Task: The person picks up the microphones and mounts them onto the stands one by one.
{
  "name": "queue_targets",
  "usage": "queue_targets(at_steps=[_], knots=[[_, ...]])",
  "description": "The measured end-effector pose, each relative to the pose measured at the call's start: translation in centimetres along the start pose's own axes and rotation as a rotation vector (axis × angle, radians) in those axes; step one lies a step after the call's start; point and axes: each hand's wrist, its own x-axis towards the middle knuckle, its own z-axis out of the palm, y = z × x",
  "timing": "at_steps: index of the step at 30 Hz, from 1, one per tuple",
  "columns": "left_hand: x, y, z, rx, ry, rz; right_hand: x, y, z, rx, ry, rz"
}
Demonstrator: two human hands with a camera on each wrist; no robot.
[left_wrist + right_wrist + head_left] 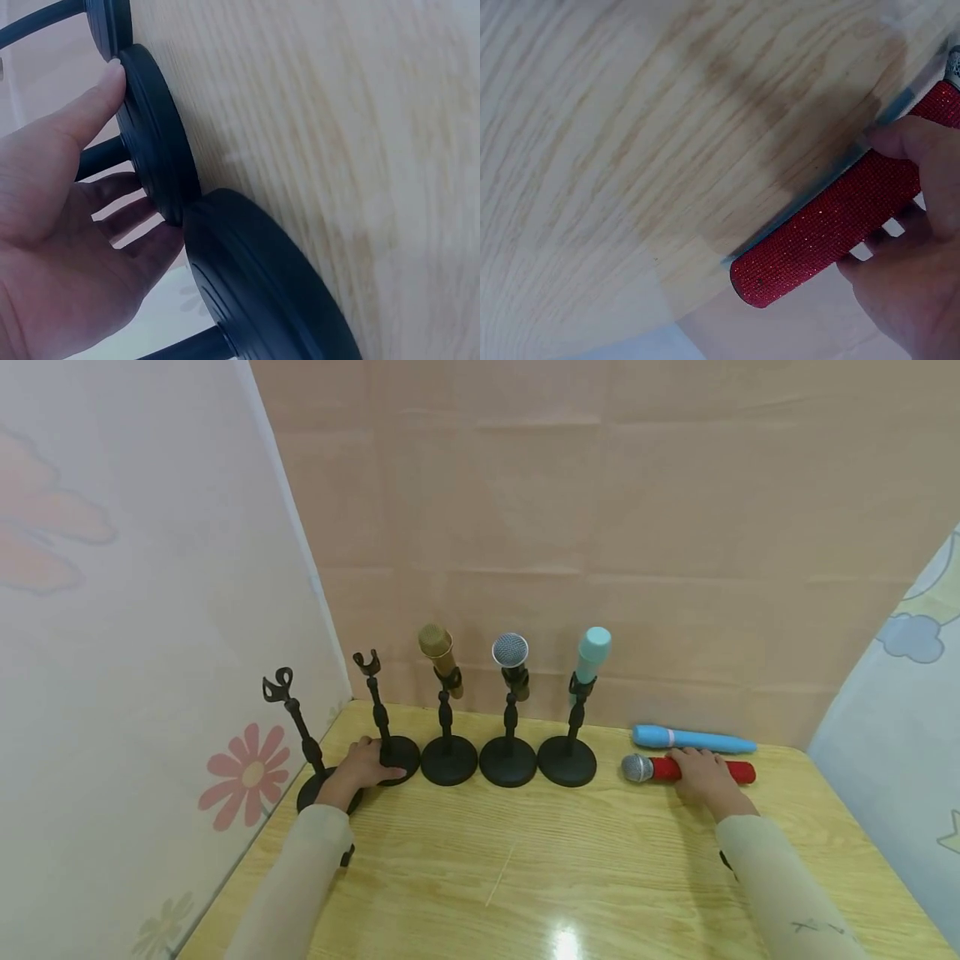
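My left hand [363,765] grips the round black base of an unfilled microphone stand [381,718], second from the left. In the left wrist view the thumb lies on one side of that base [154,127] and the fingers on the other. The leftmost stand [303,731], also with a bare clip, is partly behind the hand and wrist. At the right, my right hand [703,777] holds a red glittery microphone [821,232] with a silver head, lying on the table. A light blue microphone [708,742] lies just behind it.
Three more stands in the row hold a gold microphone [436,643], a silver-headed microphone [511,651] and a mint-green microphone [594,652]. The wooden table [555,860] meets a brown-papered back wall [637,527]. A flower-patterned wall [150,635] bounds the left side.
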Motion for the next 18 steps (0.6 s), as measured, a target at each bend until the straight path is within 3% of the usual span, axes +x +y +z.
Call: queue_targets(at_steps=[6, 18], knots=[[-0.6, 0.1, 0.1, 0.022, 0.005, 0.014, -0.5, -0.2, -0.4, -0.014, 0.070, -0.031], [-2.9, 0.4, 0.5, 0.073, 0.000, 0.052, -1.8, -1.6, -3.1, 0.151, 0.113, 0.020]])
